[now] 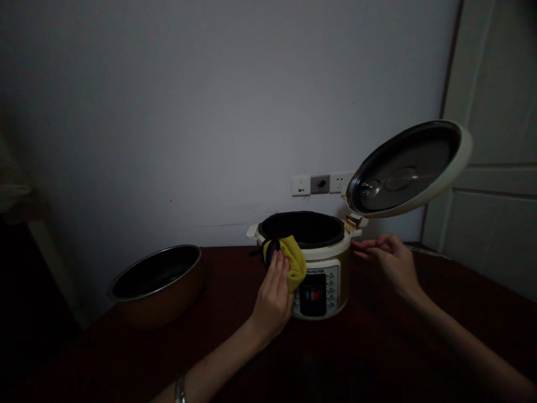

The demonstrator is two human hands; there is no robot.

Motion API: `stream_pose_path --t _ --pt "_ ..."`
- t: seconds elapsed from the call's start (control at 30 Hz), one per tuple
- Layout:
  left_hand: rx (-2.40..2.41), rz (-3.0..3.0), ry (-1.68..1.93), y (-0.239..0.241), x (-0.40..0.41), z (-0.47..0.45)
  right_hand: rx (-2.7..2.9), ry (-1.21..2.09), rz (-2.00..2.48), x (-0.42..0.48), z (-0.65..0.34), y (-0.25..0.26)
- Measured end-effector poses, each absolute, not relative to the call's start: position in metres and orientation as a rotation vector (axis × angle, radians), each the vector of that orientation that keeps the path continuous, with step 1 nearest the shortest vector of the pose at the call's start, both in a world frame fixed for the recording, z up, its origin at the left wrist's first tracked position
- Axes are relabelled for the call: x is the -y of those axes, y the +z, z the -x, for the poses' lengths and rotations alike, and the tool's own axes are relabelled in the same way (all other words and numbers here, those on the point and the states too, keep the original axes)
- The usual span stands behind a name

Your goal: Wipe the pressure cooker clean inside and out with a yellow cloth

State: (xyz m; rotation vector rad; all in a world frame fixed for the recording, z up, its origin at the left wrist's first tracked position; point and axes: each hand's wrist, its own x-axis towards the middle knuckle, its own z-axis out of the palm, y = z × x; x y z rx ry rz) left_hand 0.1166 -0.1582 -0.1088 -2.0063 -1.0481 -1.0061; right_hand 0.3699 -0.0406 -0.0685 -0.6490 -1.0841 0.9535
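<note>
An electric pressure cooker (344, 280) with a white and gold body stands on the table, its lid (464, 151) swung up to the right. My left hand (273, 299) presses a yellow cloth (296, 263) against the cooker's front left, just under the rim. Beside the cloth, near my fingertips, is a dark rounded piece (272, 252) I cannot make out. My right hand (392, 260) is at the cooker's right side below the hinge, fingers stretched toward the body; whether they touch it is unclear. Within the cooker's opening (302, 226) it is dark.
An inner pot (161, 299), brown outside and dark inside, sits on the left of the dark red table (222, 358). Wall sockets (321, 184) are behind the cooker. A pale door (495, 224) is at the right. The light is dim.
</note>
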Motion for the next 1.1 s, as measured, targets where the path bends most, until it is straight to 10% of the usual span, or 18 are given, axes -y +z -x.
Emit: stream_pose_path --t 1.1 --pt "1.129 1.896 -0.468 -0.068 0.124 -0.268 1.618 0.512 0.705 0.105 -0.403 -0.072"
